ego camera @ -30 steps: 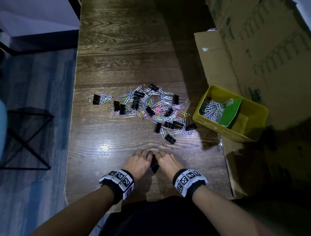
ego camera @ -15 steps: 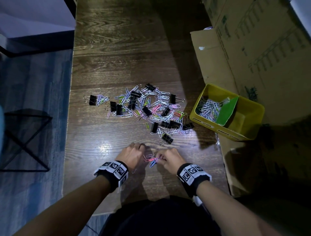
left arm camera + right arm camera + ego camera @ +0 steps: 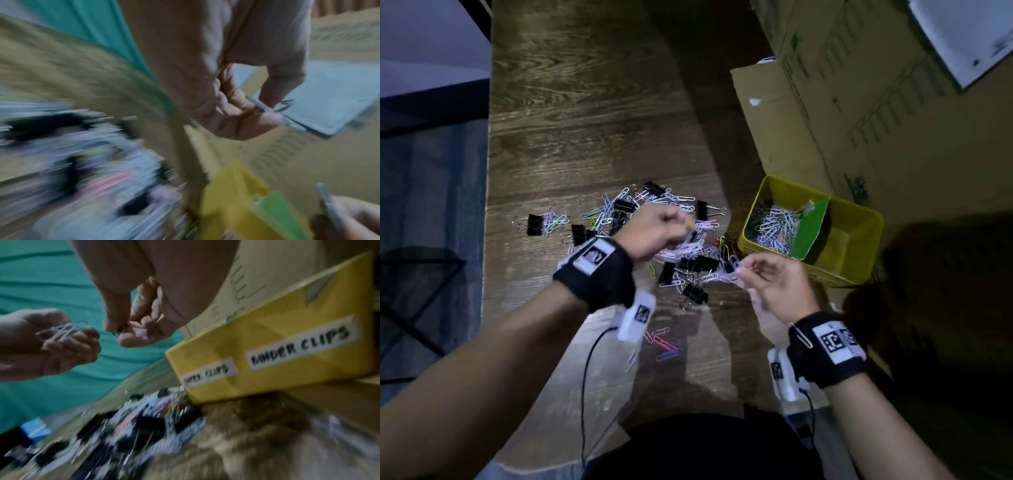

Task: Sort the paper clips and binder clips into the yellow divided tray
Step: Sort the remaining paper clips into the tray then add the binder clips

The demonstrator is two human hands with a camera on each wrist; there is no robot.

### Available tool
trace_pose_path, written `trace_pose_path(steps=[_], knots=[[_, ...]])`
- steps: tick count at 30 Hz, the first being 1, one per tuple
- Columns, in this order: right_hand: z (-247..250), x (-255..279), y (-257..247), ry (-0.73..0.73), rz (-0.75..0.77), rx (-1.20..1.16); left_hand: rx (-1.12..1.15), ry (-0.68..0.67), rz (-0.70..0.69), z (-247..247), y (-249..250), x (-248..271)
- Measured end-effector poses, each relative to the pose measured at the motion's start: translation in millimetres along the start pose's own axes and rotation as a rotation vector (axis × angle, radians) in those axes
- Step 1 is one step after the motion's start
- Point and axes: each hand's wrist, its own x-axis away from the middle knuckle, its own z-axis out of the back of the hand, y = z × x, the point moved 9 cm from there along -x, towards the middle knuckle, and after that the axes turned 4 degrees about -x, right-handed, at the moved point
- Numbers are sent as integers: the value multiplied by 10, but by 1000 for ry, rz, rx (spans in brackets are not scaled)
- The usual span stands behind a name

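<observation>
Above the wooden table my left hand is raised over the clip pile and grips a bunch of pale paper clips. In the left wrist view its fingers pinch a clip. My right hand pinches a few paper clips just left of the yellow divided tray. A green divider splits the tray. Its left compartment holds paper clips. In the right wrist view the tray carries labels for paper clips and binder clips. Black binder clips lie among the pile.
A few loose paper clips lie near the table's front edge. A large cardboard box stands behind and right of the tray. The table's left edge drops to a blue floor with a black frame.
Both hands have risen from the table's front edge with paper clips and moved forward and right toward the tray. A few clips stayed where the hands were.
</observation>
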Motion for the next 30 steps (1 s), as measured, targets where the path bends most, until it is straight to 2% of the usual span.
trace_pose_path(steps=[2,5,8,11,13,15,17,20,22,24,26,28,30], knots=[[244,-81,-169,73,73,-54,-63,-6,-76,-218,384,-272],[558,-259,-305,171,127,-65,-325,8,-161,-655,756,-604],[865,-411,-350,297,146,85,-688,9,-176,-1019,745,-851],[979,-548,-313,293,104,280,-861,-121,-67,-1216,466,-952],[940,-635,-287,256,65,441,-878,-158,-35,-1259,397,-922],[880,-712,-258,235,28,580,-884,-145,-41,-1251,397,-880],[840,-773,-234,234,1,623,-851,-108,-62,-1176,416,-825],[777,-841,-251,221,-6,688,-604,-1,-66,-929,387,-723],[692,-894,-198,160,-22,740,-402,38,-41,-768,331,-602],[612,-928,-125,80,-60,801,-341,50,-27,-612,269,-471],[541,-925,-112,36,-70,863,-379,46,-19,-427,168,-299],[488,-864,-226,60,-15,883,-553,13,-45,-258,7,-107],[339,-697,-426,85,100,863,-781,-48,-97,-128,-211,121]])
